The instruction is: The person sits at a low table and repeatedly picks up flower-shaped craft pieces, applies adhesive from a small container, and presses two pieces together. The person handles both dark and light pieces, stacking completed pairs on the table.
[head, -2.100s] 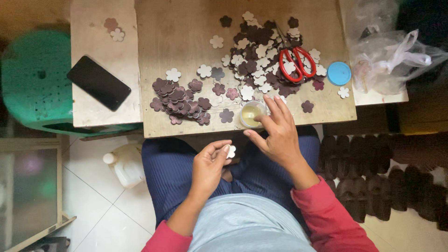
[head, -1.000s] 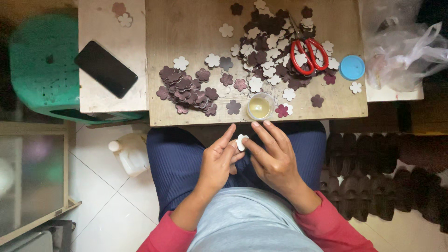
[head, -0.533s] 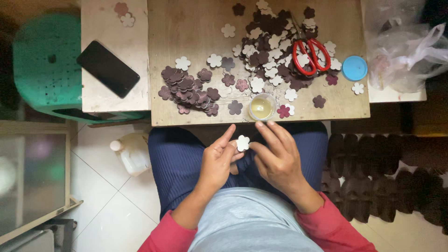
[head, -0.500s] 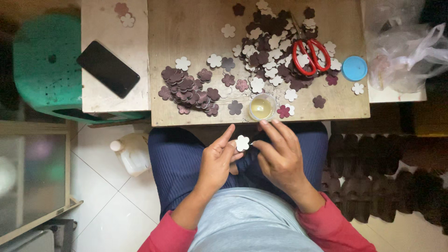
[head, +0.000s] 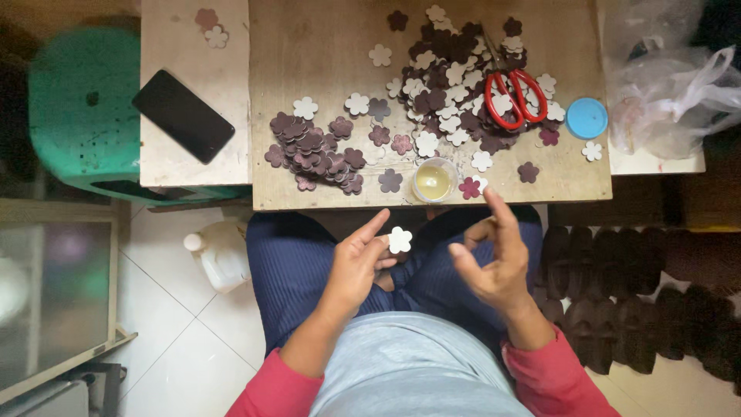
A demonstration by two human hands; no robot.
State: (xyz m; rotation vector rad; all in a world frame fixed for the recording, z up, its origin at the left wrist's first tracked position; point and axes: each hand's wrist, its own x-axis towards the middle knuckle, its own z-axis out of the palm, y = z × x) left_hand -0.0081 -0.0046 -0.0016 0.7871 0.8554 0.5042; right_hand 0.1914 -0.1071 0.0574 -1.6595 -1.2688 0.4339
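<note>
My left hand [head: 356, 261] holds a small white flower-shaped cutout [head: 399, 240] between thumb and fingers, above my lap. Beside it my right hand [head: 492, 259] is empty, fingers spread and lifted off the cutout. Just beyond them, at the near edge of the wooden board [head: 324, 46], stands a small round cup of yellowish liquid [head: 434, 180]. A heap of maroon flower cutouts [head: 312, 150] lies on the board's left. A mixed heap of white and maroon cutouts [head: 451, 85] lies farther back, with red-handled scissors [head: 515, 96] on it.
A black phone [head: 183, 116] lies on a pale board at the left, over a green stool [head: 77, 108]. A blue round lid [head: 587, 117] and a clear plastic bag [head: 664, 85] are at the right. A white bottle [head: 218, 251] stands on the tiled floor.
My right hand went from the cup down to the white cutout held by my left hand, pressed on it, then lifted away to the right with fingers spread.
</note>
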